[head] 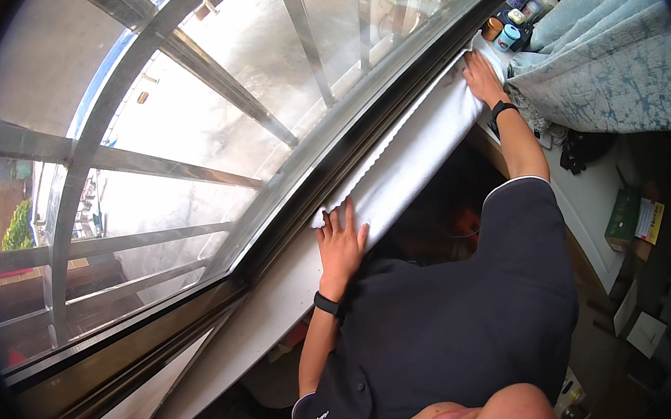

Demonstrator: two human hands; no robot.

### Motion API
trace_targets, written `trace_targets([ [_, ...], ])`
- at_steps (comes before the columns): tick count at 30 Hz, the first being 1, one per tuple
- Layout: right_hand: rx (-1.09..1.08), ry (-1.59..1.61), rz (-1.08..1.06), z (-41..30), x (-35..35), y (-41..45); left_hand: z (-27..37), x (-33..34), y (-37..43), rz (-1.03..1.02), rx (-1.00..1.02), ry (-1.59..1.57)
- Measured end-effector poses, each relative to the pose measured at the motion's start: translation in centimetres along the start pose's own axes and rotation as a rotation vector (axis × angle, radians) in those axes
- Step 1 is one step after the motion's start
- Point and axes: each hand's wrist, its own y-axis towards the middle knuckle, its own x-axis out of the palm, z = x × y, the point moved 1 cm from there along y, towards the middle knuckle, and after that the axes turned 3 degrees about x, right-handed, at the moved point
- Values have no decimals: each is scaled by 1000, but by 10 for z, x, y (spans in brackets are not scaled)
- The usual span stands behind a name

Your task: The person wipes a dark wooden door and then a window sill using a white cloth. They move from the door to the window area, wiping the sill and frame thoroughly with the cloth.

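Observation:
A white cloth (420,139) with a wavy edge lies lengthwise along the windowsill beside the dark window track. My left hand (341,247) rests on its near end, fingers spread, the fingertips close to the wavy edge. At the far end, my right hand (484,78) lies flat on the cloth, near a bunched corner. Neither hand appears to grip it. A dark stain or shadow shows on the cloth just left of my right hand. Each wrist wears a black band.
Behind the sliding window glass stand curved metal bars (236,85). Small bottles and jars (515,19) crowd the sill's far end, next to a pale blue curtain (608,64). Bare white sill (246,348) continues to the lower left. A green box (623,217) sits on a white surface at right.

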Motion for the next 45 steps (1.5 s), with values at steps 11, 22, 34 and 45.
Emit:
trace_targets([
  [11, 116, -69, 0, -40, 9, -14, -9, 2, -2, 75, 24, -78],
  [22, 50, -11, 146, -97, 10, -45, -53, -16, -67, 78, -30, -86],
  [34, -183, 100, 156, -228, -21, -141, -120, -37, -191, 160, -380, -83],
  [45, -231, 125, 163, -289, -35, -182, -148, -107, -228, 197, -445, 81],
])
